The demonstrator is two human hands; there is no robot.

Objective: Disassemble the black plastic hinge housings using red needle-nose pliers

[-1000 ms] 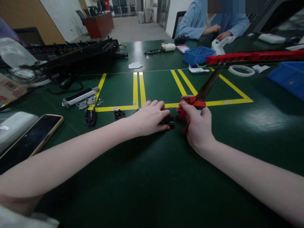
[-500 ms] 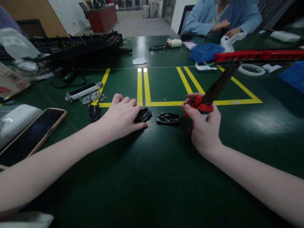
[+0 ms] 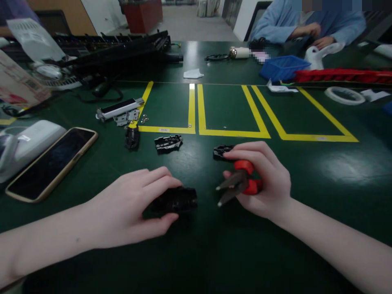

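Green tabletop runs from between my hands down to the lower edge of the frame, giving room for both wrists. Yellow tape marks boxes across the middle, their near edges lying beyond my hands. On the left, a phone lies aslant, well apart from my left fingers. At upper right, a red strip and a blue basket bound the far side; a co-worker's blue sleeve shows behind them.

My left hand, left of centre, is curled narrow, thumb and fingers gripping a black part. The held part is just below centre — dark, chunky, its right end protruding past my fingers. Finer detail is lost in shadow; whether it touches the table I cannot tell.

My right hand, right of centre, is closed round red-handled pliers. Their jaws stand slightly apart, pale-tipped, pointing left and down towards the held part but apart from it.

A small black shell lies just beyond my right fingertips, partly hidden; contact cannot be determined. A ridged black piece sits left of centre below the tape, its upper side showing grey edges.
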